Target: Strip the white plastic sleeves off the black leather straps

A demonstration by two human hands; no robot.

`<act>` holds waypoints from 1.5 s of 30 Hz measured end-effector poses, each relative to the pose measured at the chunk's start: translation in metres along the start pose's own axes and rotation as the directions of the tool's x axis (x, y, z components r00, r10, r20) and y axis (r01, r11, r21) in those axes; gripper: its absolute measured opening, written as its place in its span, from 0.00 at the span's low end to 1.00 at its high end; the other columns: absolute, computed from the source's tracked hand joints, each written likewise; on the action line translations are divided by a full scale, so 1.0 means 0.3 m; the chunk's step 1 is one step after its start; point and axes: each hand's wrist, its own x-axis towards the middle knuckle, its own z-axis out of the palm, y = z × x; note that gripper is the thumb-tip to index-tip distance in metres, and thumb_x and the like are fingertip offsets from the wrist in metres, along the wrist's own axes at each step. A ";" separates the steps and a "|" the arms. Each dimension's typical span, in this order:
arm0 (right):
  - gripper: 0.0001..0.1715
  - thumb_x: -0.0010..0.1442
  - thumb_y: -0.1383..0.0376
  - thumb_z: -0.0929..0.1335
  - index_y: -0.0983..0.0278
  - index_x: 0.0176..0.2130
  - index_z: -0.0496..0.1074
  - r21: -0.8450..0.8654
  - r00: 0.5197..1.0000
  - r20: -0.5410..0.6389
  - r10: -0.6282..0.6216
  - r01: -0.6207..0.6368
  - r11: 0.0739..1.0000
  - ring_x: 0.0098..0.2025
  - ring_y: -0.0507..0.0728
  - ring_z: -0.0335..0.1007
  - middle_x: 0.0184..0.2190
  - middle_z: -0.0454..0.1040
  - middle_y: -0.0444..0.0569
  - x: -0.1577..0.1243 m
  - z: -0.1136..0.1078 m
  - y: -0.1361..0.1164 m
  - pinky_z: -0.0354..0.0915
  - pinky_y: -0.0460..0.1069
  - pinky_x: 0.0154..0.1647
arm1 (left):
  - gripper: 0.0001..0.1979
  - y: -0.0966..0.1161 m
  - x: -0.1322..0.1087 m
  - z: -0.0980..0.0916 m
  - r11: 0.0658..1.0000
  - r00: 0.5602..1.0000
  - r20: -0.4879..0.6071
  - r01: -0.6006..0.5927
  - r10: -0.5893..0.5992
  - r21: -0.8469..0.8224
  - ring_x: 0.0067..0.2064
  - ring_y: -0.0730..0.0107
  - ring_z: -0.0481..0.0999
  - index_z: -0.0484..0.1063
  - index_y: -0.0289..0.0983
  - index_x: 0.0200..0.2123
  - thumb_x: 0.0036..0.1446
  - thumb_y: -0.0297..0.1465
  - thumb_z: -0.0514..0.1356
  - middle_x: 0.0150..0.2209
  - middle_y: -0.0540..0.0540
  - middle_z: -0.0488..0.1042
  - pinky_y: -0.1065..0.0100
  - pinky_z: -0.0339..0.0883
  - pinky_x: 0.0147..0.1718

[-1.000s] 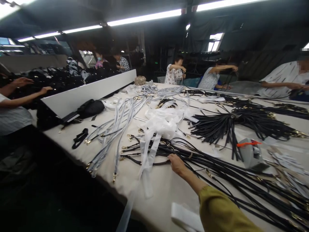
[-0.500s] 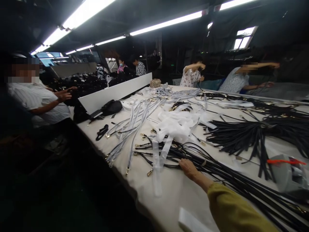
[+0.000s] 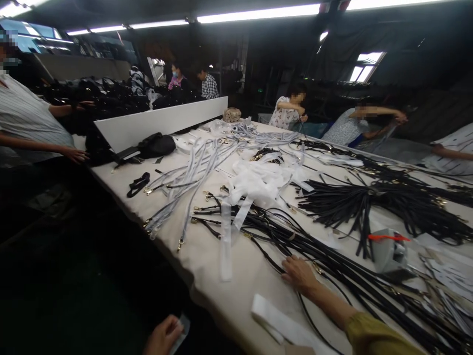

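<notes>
My right hand is closed on one black strap, at the near side of a long bundle of black straps. A gold clasp shows at the strap's far end, and its other part trails below my wrist. Low in the view, off the table's edge, my left hand pinches a small translucent plastic strip. Clear plastic strips lie across the ends of the bundle. A folded white band rests nearer to me.
Grey straps with gold hooks lie to the left, beside crumpled white plastic. A black strap pile and a grey tape dispenser stand right. A white board borders the table; several people work around it.
My right hand has drawn one black strap towards me, off the bundle's side. My left hand has come into view with a plastic strip. The view has turned somewhat to the right.
</notes>
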 end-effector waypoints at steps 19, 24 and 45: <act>0.21 0.57 0.49 0.64 0.65 0.37 0.70 0.830 0.997 0.074 -0.011 -0.055 0.555 0.20 0.50 0.62 0.23 0.72 0.44 0.094 -0.272 -0.321 0.58 0.45 0.22 | 0.27 0.524 0.089 -0.095 0.659 0.995 0.078 0.015 0.066 -0.752 0.22 0.79 0.59 0.69 0.33 0.22 0.38 0.50 0.72 0.19 0.52 0.67 0.74 0.50 0.23; 0.25 0.54 0.49 0.71 0.65 0.43 0.74 0.958 0.990 0.106 -0.093 -0.076 0.277 0.20 0.47 0.55 0.22 0.71 0.43 -0.095 -0.516 -0.393 0.52 0.44 0.20 | 0.25 0.579 0.079 -0.109 0.497 0.968 0.203 0.105 0.149 -0.862 0.18 0.84 0.52 0.67 0.33 0.22 0.45 0.49 0.69 0.18 0.53 0.65 0.75 0.42 0.19; 0.19 0.53 0.55 0.70 0.65 0.21 0.66 0.912 0.976 -0.136 0.172 0.056 0.406 0.24 0.50 0.53 0.19 0.60 0.40 -0.189 -0.504 -0.565 0.51 0.47 0.27 | 0.17 0.763 0.109 -0.053 0.810 0.834 0.276 -0.296 0.477 -0.506 0.29 0.72 0.61 0.69 0.35 0.28 0.57 0.43 0.61 0.25 0.52 0.65 0.71 0.55 0.29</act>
